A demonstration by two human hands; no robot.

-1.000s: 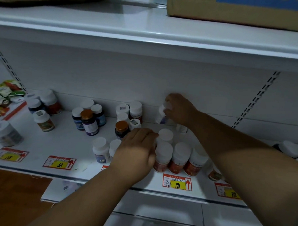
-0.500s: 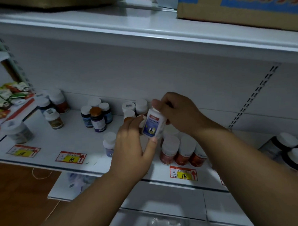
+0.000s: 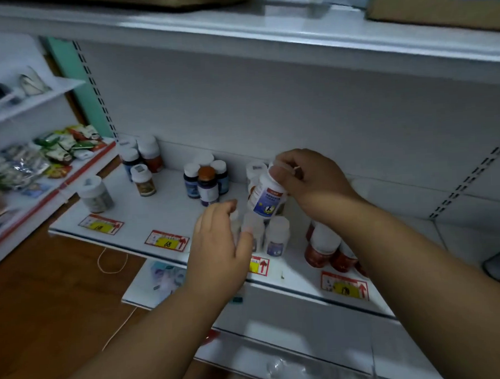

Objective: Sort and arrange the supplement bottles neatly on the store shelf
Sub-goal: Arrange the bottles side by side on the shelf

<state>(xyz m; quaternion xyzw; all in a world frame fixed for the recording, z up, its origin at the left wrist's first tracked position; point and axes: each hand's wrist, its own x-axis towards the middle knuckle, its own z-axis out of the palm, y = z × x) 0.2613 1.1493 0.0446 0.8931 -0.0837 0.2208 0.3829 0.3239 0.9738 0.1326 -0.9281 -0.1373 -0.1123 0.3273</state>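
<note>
Two bare hands work over a smooth white metal shelf (image 3: 163, 210). Nearest, the left hand (image 3: 217, 245) hovers with fingers loosely spread, holding nothing, before white-capped cylindrical bottles (image 3: 276, 237). Beyond, the right hand (image 3: 308, 181) pinches the cap end of a tilted white plastic bottle (image 3: 268, 198) with a blue-and-red label, above the shelf. Farther back stand dark bottles (image 3: 207, 182), one orange-capped.

Both forearms are showing bare from the bottom edge of the view up to the wrists, with no sleeves reaching them. The left hand (image 3: 216, 242) and right hand (image 3: 308, 181) are wearing no gloves, rings, watches or bands.
</note>
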